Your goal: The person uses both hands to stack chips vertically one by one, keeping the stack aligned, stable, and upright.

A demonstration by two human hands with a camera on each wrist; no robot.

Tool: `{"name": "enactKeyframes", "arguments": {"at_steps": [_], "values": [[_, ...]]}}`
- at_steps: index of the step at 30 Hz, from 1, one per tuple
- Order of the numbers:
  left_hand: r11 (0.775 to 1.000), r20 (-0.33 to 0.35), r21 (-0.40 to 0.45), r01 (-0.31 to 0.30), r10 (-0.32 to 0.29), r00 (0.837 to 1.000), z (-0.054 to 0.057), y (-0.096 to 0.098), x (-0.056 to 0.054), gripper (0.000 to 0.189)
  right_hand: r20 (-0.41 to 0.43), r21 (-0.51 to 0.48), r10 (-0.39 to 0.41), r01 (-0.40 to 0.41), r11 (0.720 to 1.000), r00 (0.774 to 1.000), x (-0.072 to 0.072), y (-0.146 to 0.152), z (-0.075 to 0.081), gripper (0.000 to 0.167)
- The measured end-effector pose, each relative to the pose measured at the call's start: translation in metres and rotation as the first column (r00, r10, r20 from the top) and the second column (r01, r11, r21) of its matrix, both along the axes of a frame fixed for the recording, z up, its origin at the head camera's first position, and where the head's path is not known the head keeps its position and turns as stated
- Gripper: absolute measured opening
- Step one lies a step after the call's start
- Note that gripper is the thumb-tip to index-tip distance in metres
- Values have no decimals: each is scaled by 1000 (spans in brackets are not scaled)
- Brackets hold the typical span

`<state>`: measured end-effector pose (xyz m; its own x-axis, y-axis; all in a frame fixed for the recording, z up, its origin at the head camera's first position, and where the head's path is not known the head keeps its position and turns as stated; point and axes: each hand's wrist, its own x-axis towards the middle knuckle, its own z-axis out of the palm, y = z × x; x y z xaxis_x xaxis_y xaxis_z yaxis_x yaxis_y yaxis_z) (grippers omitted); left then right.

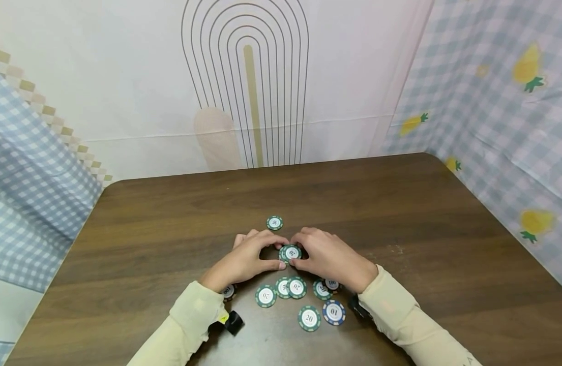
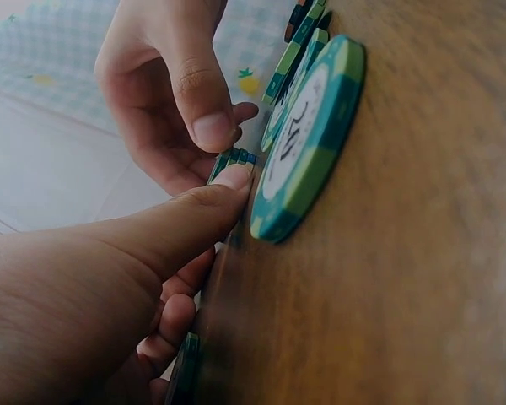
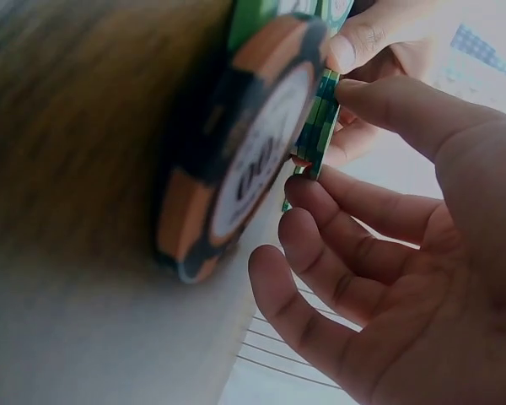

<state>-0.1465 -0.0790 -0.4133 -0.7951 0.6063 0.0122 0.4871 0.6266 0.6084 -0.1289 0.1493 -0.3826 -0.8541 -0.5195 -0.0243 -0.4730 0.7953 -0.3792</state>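
A short stack of green-edged poker chips (image 1: pixel 290 253) sits on the table between the two hands, its top chip marked 20. My left hand (image 1: pixel 249 258) grips the stack's left side, thumb at the near edge and fingers at the far edge. From the other side, my right hand (image 1: pixel 330 255) holds the same stack between thumb and index finger; its other fingers curl loosely in the right wrist view. Seen edge-on there, the chip stack (image 3: pixel 319 122) shows several layers. A blue-edged layer also shows low in the stack (image 2: pixel 229 159) in the left wrist view.
One green chip (image 1: pixel 274 222) lies beyond the hands. Nearer lie a green chip (image 1: pixel 265 296), an overlapping green pair (image 1: pixel 297 287), another green chip (image 1: pixel 309 318) and a blue chip (image 1: pixel 333 312). Black-and-orange 100 chips (image 1: pixel 332 284) lie beneath the wrists. The brown table (image 1: pixel 171 213) meets hanging cloth behind.
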Motion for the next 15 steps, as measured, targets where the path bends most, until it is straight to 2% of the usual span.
{"name": "enactKeyframes", "arguments": {"at_steps": [7, 15], "values": [[1000, 17, 13, -4, 4, 1000, -2, -2, 0, 43, 46, -5, -8, 8, 1000, 999, -1, 1, 0, 38], [1000, 21, 20, -4, 4, 1000, -2, -2, -1, 42, 83, -30, -20, 22, 999, 996, -2, 3, 1, 31]]}}
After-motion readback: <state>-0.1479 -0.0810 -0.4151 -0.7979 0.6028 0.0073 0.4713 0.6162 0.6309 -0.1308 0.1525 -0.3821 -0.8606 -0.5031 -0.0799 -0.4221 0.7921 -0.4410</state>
